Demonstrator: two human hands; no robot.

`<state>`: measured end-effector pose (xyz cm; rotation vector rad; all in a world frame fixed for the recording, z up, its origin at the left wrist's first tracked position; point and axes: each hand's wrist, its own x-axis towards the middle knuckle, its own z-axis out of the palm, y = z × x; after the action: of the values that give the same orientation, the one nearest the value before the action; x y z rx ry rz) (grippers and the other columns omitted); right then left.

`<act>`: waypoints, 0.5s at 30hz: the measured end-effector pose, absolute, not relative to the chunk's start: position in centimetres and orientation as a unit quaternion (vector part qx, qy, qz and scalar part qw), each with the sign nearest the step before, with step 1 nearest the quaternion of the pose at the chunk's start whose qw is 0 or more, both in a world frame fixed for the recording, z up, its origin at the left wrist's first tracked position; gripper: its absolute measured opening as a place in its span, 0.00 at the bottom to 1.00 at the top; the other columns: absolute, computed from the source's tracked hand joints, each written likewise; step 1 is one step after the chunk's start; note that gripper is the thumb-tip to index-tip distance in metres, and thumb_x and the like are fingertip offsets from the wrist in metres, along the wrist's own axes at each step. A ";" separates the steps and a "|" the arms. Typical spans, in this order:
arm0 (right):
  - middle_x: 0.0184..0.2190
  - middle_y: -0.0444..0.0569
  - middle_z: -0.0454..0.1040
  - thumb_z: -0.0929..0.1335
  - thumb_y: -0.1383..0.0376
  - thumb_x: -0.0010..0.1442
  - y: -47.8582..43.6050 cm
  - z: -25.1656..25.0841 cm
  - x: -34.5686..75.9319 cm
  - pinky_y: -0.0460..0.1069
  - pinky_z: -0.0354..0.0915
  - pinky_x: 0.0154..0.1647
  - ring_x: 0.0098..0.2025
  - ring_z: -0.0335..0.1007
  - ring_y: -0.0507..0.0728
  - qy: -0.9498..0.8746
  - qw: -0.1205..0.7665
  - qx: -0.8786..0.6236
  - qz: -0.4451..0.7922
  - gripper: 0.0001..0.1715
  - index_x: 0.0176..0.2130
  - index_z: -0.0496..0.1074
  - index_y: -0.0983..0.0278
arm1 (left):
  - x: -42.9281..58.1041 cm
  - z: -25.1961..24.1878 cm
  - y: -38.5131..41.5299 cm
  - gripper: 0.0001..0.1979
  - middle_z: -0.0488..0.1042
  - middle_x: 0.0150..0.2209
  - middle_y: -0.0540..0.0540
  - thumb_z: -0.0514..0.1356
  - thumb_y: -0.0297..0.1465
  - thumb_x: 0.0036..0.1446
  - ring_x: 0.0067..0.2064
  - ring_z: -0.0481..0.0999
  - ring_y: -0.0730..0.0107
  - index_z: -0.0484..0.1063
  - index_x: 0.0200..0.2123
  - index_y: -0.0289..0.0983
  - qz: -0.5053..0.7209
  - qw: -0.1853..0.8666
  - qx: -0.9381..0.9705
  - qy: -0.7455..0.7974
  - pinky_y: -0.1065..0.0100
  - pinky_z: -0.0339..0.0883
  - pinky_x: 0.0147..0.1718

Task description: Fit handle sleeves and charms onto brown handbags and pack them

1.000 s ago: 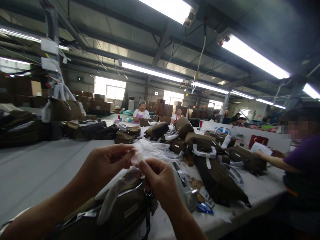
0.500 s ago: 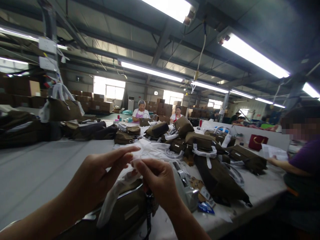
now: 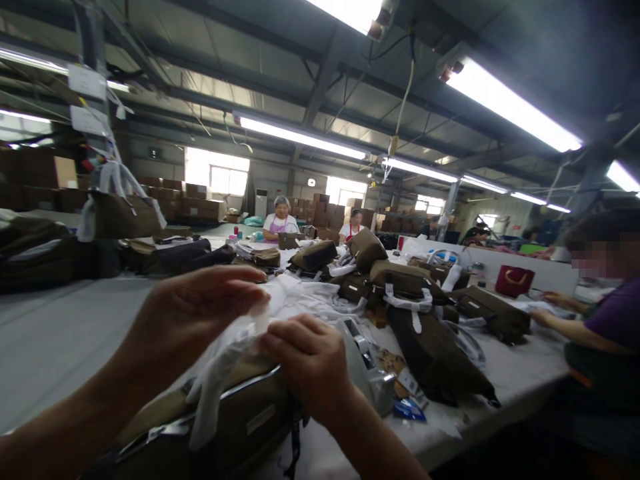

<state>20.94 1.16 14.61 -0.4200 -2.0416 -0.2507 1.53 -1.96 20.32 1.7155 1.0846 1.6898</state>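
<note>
My left hand (image 3: 210,297) is raised with curled fingers, and a short translucent strip (image 3: 261,319), which looks like clear tape, runs from its fingertips down to the right hand. My right hand (image 3: 310,363) is closed, its fingers pressed together over the upper end of a bag handle wrapped in white (image 3: 213,397). That handle belongs to an olive-brown bag (image 3: 250,410) lying under both hands, with a silver zipper and a small pale label on its front. Behind the hands lies a heap of white wrapping sheets (image 3: 300,297).
A grey tape dispenser (image 3: 377,387) stands just right of my right hand, near a blue packet (image 3: 409,410). More olive bags (image 3: 435,353) are piled beyond. A co-worker in a purple sleeve (image 3: 615,327) handles white material at the right; two people sit farther back.
My left hand has risen slightly and moved left, away from the right hand. My right hand has turned over and closed lower on the handle; the strip now stretches between them.
</note>
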 end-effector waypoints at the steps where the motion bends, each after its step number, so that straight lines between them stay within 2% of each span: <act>1: 0.42 0.48 0.83 0.62 0.67 0.74 1.2 14.1 21.0 0.51 0.71 0.41 0.41 0.77 0.57 -0.852 0.480 -0.182 -0.104 0.17 0.46 0.81 0.57 | 1.3 20.3 -1.8 0.19 0.87 0.35 0.50 0.76 0.38 0.48 0.37 0.86 0.64 0.82 0.44 0.43 0.637 0.257 0.608 0.397 0.72 0.80 0.38; 4: 0.44 0.49 0.83 0.64 0.68 0.73 1.2 12.3 21.2 0.50 0.72 0.43 0.43 0.79 0.58 -0.846 0.498 -0.183 -0.041 0.15 0.48 0.81 0.58 | 0.7 19.9 -1.2 0.21 0.86 0.36 0.50 0.73 0.42 0.53 0.38 0.85 0.65 0.80 0.49 0.43 0.630 0.261 0.601 0.417 0.71 0.79 0.39; 7: 0.45 0.48 0.83 0.69 0.71 0.69 1.3 10.4 21.9 0.49 0.74 0.45 0.44 0.80 0.56 -0.782 0.594 -0.181 0.048 0.15 0.50 0.80 0.55 | 0.5 18.6 -0.5 0.25 0.84 0.49 0.45 0.64 0.51 0.60 0.46 0.84 0.58 0.79 0.54 0.43 0.574 0.246 0.642 0.445 0.67 0.80 0.41; 9: 0.43 0.48 0.82 0.70 0.72 0.67 1.6 9.3 22.4 0.48 0.74 0.47 0.45 0.80 0.55 -0.713 0.666 -0.213 0.057 0.17 0.49 0.81 0.54 | 0.6 17.7 -0.4 0.29 0.83 0.53 0.44 0.56 0.57 0.63 0.50 0.83 0.53 0.81 0.51 0.43 0.505 0.233 0.685 0.470 0.64 0.79 0.42; 11: 0.44 0.48 0.81 0.70 0.71 0.67 2.2 8.3 23.0 0.48 0.74 0.47 0.47 0.79 0.56 -0.674 0.689 -0.260 0.061 0.15 0.49 0.81 0.55 | 1.0 17.2 -0.5 0.30 0.86 0.43 0.44 0.52 0.59 0.62 0.43 0.85 0.52 0.85 0.42 0.44 0.405 0.235 0.738 0.486 0.66 0.78 0.37; 13: 0.47 0.50 0.81 0.70 0.67 0.68 2.8 7.6 23.5 0.49 0.74 0.47 0.49 0.78 0.58 -0.678 0.664 -0.301 0.086 0.13 0.51 0.80 0.57 | 1.4 17.2 -0.8 0.27 0.84 0.30 0.47 0.54 0.57 0.62 0.32 0.83 0.57 0.83 0.35 0.43 0.303 0.262 0.779 0.482 0.70 0.74 0.29; 15: 0.49 0.51 0.81 0.69 0.64 0.70 3.3 7.0 24.0 0.52 0.72 0.52 0.52 0.77 0.59 -0.701 0.624 -0.326 0.118 0.14 0.52 0.79 0.58 | 1.7 17.5 -0.9 0.22 0.81 0.26 0.49 0.58 0.53 0.61 0.27 0.80 0.61 0.82 0.33 0.43 0.248 0.243 0.806 0.479 0.72 0.69 0.25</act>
<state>24.05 3.32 7.00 -0.7482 -1.6090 0.2705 1.73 -0.86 17.53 2.2028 1.3076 0.6788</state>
